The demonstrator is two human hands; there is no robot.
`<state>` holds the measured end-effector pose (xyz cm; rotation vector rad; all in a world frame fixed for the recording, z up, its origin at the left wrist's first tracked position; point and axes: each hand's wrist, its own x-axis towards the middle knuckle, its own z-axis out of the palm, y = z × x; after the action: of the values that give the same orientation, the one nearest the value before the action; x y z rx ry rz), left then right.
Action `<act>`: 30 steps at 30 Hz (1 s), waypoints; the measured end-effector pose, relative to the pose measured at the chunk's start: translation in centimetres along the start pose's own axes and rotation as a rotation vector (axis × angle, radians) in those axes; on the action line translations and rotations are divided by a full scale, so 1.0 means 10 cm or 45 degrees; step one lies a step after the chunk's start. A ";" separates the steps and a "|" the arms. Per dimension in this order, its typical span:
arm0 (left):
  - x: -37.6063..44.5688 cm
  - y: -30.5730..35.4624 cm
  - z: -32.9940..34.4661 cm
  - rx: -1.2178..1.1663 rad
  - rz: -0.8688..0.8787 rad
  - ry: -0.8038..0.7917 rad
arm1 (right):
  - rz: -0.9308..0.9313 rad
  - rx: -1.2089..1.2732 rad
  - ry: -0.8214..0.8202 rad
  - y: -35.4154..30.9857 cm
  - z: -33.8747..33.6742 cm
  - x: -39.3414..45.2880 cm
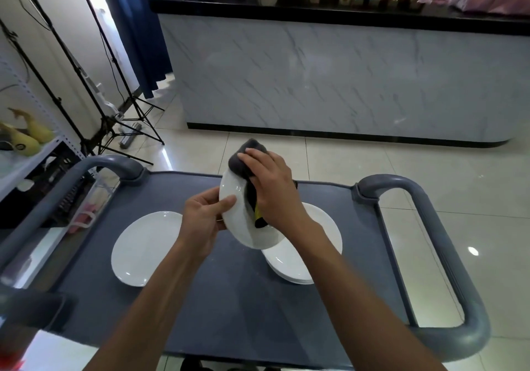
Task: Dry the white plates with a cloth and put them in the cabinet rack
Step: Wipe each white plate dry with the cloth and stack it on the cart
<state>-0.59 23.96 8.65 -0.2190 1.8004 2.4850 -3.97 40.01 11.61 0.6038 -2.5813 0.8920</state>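
A white plate (239,221) is held tilted on edge above the grey cart top (238,299). My left hand (203,221) grips its left rim, thumb on the face. My right hand (269,187) presses a dark grey cloth (246,158) with a yellow tag against the plate's upper right part. One white plate (143,248) lies flat on the cart to the left. A stack of white plates (301,258) sits on the right, partly hidden by the held plate and my right forearm.
The cart has grey loop handles at left (94,167) and right (447,235). A marble-look counter (329,83) stands ahead across the tiled floor. Tripod stands (114,106) and a white shelf (31,155) with yellow objects are at left.
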 end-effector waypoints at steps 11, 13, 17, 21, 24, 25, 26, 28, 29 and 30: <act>-0.03 -0.10 -0.01 0.140 0.076 0.012 | -0.197 -0.063 -0.109 0.00 0.12 -0.28; -0.03 -0.10 0.01 0.147 0.071 -0.005 | -0.158 -0.034 -0.072 0.04 0.12 -0.31; -0.01 -0.09 0.03 0.169 0.061 -0.043 | 0.013 0.021 0.050 0.13 0.07 -0.27; -0.01 -0.10 0.04 0.163 0.076 -0.060 | 0.213 0.118 0.142 0.34 -0.04 -0.19; 0.00 -0.11 0.02 0.158 0.082 -0.064 | 0.317 0.176 0.156 0.51 -0.14 -0.20; 0.01 -0.11 0.02 0.149 0.079 -0.061 | 0.351 0.175 0.162 0.55 -0.16 -0.23; 0.02 -0.11 0.02 0.137 0.077 -0.057 | 0.387 0.178 0.167 0.58 -0.19 -0.26; 0.04 -0.11 0.02 0.120 0.078 -0.054 | 0.438 0.196 0.185 0.64 -0.22 -0.32; 0.06 -0.10 0.02 0.122 0.085 -0.057 | 0.451 0.193 0.196 0.67 -0.24 -0.36; 0.08 -0.10 0.03 0.131 0.098 -0.065 | 0.460 0.180 0.205 0.69 -0.25 -0.39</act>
<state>-1.23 24.51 7.73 -0.0820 1.9449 2.4144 -3.65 47.60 8.32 0.0906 -2.5343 1.1908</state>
